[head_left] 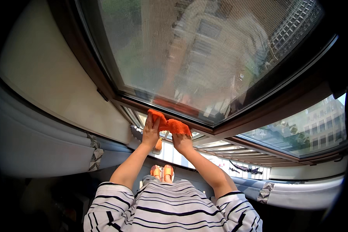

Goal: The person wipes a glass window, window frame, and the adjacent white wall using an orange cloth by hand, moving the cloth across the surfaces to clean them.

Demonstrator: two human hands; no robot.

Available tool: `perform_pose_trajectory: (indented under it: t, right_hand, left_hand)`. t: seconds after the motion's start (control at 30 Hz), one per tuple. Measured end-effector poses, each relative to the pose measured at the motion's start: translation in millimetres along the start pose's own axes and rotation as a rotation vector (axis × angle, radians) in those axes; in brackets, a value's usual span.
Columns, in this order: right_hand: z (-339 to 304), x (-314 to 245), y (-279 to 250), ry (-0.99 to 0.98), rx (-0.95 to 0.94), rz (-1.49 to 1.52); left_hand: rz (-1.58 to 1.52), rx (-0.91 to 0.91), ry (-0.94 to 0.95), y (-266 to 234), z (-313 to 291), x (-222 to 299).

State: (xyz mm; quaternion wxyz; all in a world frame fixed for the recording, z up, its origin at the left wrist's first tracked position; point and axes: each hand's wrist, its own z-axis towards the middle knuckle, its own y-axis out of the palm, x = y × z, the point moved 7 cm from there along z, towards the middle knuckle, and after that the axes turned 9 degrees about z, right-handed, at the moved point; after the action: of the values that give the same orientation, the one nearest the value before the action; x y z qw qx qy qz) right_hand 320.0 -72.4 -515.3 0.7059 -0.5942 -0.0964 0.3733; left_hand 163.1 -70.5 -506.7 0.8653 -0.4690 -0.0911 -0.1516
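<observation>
An orange cloth (178,126) is stretched between my two hands, up against the lower brown frame (203,127) of a large window pane (189,65). My left hand (150,133) grips the cloth's left end, with its thumb and fingers pointing up. Just to the right, my right hand (182,142) is closed on the other end, its fingertips partly covered by the fabric. The pane has a fine mesh look, and reflections of my arms and of the cloth show in it.
Below my hands is a bright white sill (174,154) with a small orange object (158,145) on it. A dark folded item (245,168) lies to the right, near a second window (297,131). Grey curtains (46,143) hang at both sides. My sandalled feet (162,173) stand below.
</observation>
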Motion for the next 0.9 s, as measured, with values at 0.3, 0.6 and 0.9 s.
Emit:
perform_pose_trajectory:
  t: [0.3,0.6,0.9]
  right_hand:
    - [116.3,-91.9,14.5,-0.266,-0.100,-0.026]
    - [195.8,-155.8,59.6,-0.462,-0.122,-0.131]
    - [229.6,-178.4,13.9,-0.658,0.041,0.006]
  left_hand:
    - [-0.268,0.249,-0.592,4.9,2.5,-98.3]
    - [-0.619,0.465,-0.639,-13.7,27.0,-209.0]
    - [-0.534,0.509,-0.634,-74.7,62.2,-192.3]
